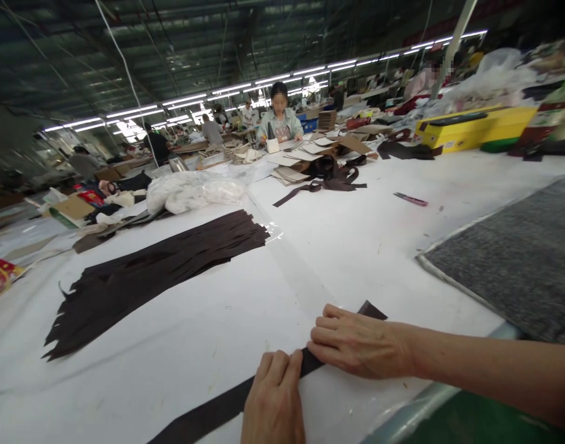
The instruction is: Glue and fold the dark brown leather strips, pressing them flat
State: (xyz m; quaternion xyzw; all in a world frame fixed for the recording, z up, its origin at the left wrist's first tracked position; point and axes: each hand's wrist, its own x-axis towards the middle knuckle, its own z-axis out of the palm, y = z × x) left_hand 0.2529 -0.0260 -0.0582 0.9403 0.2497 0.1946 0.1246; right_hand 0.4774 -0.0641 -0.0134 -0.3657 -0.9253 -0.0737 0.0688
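A long dark brown ribbon strip (218, 410) lies diagonally across the near edge of the white table (310, 259). My left hand (273, 401) presses down on it with fingers together near its middle. My right hand (356, 342) lies just beyond, fingers curled and pinching the strip close to its upper end, whose tip (370, 309) sticks out past my fingers. The two hands nearly touch each other.
A big pile of dark brown strips (153, 271) lies to the left. A grey mat (518, 259) covers the right side. Farther off are a plastic bag (194, 188), a ribbon bundle (331, 176), a small pink tool (409, 198), a yellow box (472, 126) and a seated person (280, 120).
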